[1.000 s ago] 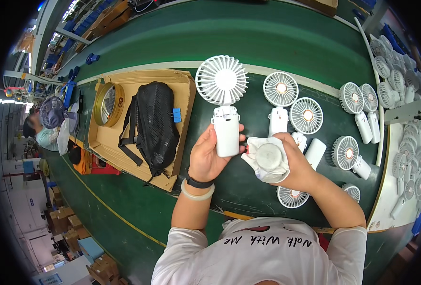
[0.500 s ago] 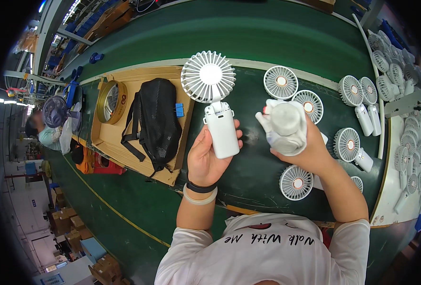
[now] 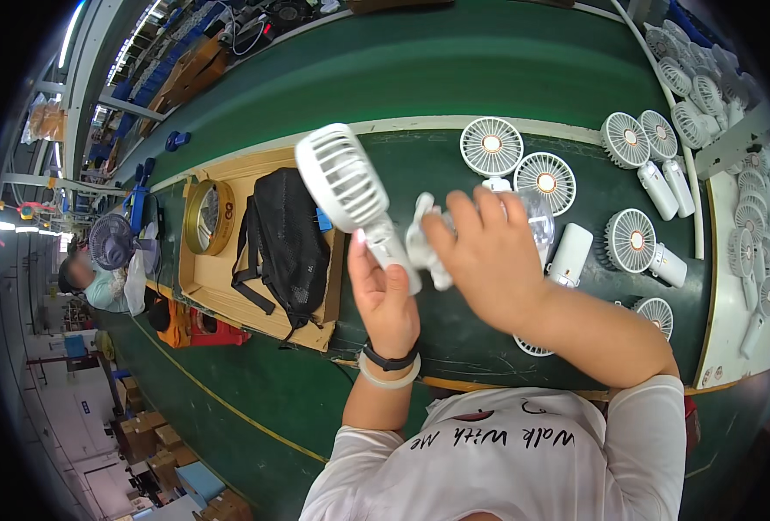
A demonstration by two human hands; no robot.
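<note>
Item: white handheld fan [image 3: 350, 187], wiping in hand, unfinished.
Left hand [image 3: 383, 295] wrapped around the fan's handle, head tilted up-left above the green surface [image 3: 454, 339]; right hand [image 3: 489, 256] presses a white cloth [image 3: 424, 247] on the handle. Other fans [image 3: 632, 239] lie right, near the edge; black backpack [image 3: 285, 239] on left; open room between.

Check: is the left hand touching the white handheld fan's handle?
Touching. The head view shows the left hand wrapped around the handle of the white handheld fan, thumb pressed on it.
</note>
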